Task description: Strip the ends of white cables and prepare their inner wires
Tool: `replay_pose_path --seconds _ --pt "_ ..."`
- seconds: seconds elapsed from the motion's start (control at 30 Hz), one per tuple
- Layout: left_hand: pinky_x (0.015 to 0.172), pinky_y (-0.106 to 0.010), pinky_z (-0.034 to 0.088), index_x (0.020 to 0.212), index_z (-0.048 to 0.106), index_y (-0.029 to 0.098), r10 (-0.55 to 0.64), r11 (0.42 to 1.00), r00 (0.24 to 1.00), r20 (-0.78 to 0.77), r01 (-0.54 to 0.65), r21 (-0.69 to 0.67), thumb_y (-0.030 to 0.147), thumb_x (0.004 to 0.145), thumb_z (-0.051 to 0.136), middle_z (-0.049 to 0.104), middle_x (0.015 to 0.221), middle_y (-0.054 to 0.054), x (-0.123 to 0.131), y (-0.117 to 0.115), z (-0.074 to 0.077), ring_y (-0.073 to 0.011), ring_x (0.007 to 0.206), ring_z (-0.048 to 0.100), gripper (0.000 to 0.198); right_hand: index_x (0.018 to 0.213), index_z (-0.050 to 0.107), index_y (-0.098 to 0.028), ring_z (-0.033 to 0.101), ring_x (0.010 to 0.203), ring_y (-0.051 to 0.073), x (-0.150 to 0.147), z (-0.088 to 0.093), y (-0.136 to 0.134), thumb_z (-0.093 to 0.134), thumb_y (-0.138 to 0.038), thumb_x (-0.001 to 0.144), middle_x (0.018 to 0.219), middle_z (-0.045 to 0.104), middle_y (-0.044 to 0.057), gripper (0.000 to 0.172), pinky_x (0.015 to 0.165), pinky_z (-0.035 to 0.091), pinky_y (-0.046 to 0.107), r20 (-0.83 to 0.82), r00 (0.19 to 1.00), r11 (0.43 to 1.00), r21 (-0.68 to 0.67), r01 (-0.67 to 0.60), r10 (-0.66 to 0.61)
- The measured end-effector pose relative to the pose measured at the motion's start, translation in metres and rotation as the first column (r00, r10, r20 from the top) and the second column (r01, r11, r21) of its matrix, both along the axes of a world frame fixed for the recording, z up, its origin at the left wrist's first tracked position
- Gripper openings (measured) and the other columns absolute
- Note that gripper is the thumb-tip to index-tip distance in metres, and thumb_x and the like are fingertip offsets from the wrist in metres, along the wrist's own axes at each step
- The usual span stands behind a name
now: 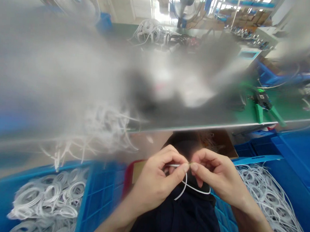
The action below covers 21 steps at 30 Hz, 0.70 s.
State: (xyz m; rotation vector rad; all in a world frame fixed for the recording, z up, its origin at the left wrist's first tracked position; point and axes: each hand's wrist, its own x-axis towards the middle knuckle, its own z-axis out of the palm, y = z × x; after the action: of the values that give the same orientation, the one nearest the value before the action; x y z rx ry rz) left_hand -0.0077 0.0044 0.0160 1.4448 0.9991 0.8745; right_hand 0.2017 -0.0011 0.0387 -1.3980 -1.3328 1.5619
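Observation:
My left hand (164, 175) is closed in a pinch around a thin white cable (184, 188), whose loose ends curve below the fingers. Fingertip to fingertip with it, my right hand (214, 172) pinches the cable's end. A small yellowish bit shows between the two hands, too small to make out clearly. Both hands are held above my lap, in front of the bench edge.
Blue crates with coiled white cables stand at left (84, 195) and right (271, 170). A green-handled crimping tool (264, 104) lies on the green bench (293, 102). White cables (107, 124) hang over its edge. Much of the upper view is blurred.

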Motion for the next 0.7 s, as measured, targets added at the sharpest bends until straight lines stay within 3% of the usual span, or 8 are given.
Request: replay_pose_path --seconds 0.1,0.2,0.27,0.33,0.53,0.63,0.7 --pt "0.062 -0.029 0.040 0.090 0.075 0.022 0.033 0.999 0.999 -0.010 -0.032 0.014 0.026 0.104 0.070 0.061 0.089 -0.002 0.002 -0.001 -0.002 -0.0147 0.075 0.057 0.015 0.095 0.071 -0.020 0.066 0.066 0.014 0.003 -0.004 -0.001 0.079 -0.038 0.097 0.075 0.070 -0.001 0.020 0.062 0.054 0.025 -0.033 0.999 1.000 0.021 -0.018 0.018" --pt "0.062 -0.028 0.041 0.091 0.075 0.022 0.057 0.997 0.998 -0.016 -0.056 0.043 0.022 0.103 0.071 0.062 0.090 -0.001 0.004 -0.003 -0.002 -0.0138 0.074 0.057 0.013 0.109 0.073 -0.023 0.070 0.082 0.016 0.002 -0.005 -0.004 0.081 -0.036 0.098 0.095 0.075 0.002 0.019 0.075 0.058 0.026 0.003 1.000 0.985 0.174 0.005 -0.005" --pt "0.062 -0.027 0.042 0.091 0.074 0.022 0.071 0.995 0.997 -0.031 -0.068 0.079 0.021 0.103 0.070 0.062 0.089 -0.001 0.005 -0.004 -0.002 -0.0136 0.074 0.057 0.013 0.104 0.075 -0.023 0.069 0.082 0.015 0.000 -0.004 -0.005 0.077 -0.034 0.102 0.093 0.074 0.001 0.011 0.076 0.056 0.025 0.057 0.998 0.971 0.237 0.005 -0.019" --pt "0.064 -0.027 0.043 0.091 0.074 0.023 0.093 0.989 0.994 -0.054 -0.086 0.123 0.019 0.104 0.069 0.063 0.089 0.000 0.006 -0.004 -0.002 -0.0133 0.075 0.058 0.013 0.095 0.074 -0.023 0.066 0.076 0.014 -0.003 -0.004 -0.006 0.072 -0.034 0.105 0.083 0.071 -0.001 0.015 0.072 0.054 0.024 0.083 0.996 0.971 0.236 0.021 -0.041" --pt "0.066 -0.025 0.046 0.095 0.076 0.022 0.213 0.943 0.972 -0.097 -0.178 0.283 0.015 0.101 0.072 0.064 0.090 0.000 0.012 -0.004 -0.003 -0.0114 0.076 0.060 0.010 0.096 0.067 -0.021 0.062 0.061 0.013 -0.016 -0.014 -0.013 0.070 -0.045 0.106 0.070 0.064 -0.004 0.025 0.060 0.051 0.024 -0.016 0.988 0.985 0.083 0.154 -0.153" --pt "0.067 -0.024 0.046 0.094 0.076 0.021 0.216 0.940 0.972 -0.093 -0.181 0.289 0.014 0.101 0.072 0.063 0.090 0.000 0.013 -0.004 -0.003 -0.0113 0.077 0.060 0.010 0.096 0.067 -0.022 0.061 0.062 0.013 -0.014 -0.017 -0.015 0.066 -0.040 0.108 0.072 0.064 -0.003 0.022 0.062 0.050 0.025 0.106 0.982 0.964 0.234 0.128 -0.156" --pt "0.067 -0.025 0.045 0.093 0.075 0.021 0.170 0.960 0.982 -0.083 -0.146 0.241 0.014 0.101 0.071 0.063 0.089 0.001 0.011 -0.001 -0.002 -0.0114 0.076 0.059 0.011 0.097 0.068 -0.022 0.063 0.068 0.013 -0.006 -0.015 -0.013 0.064 -0.033 0.109 0.079 0.068 -0.002 0.016 0.067 0.048 0.026 0.248 0.961 0.932 0.362 0.023 -0.120"
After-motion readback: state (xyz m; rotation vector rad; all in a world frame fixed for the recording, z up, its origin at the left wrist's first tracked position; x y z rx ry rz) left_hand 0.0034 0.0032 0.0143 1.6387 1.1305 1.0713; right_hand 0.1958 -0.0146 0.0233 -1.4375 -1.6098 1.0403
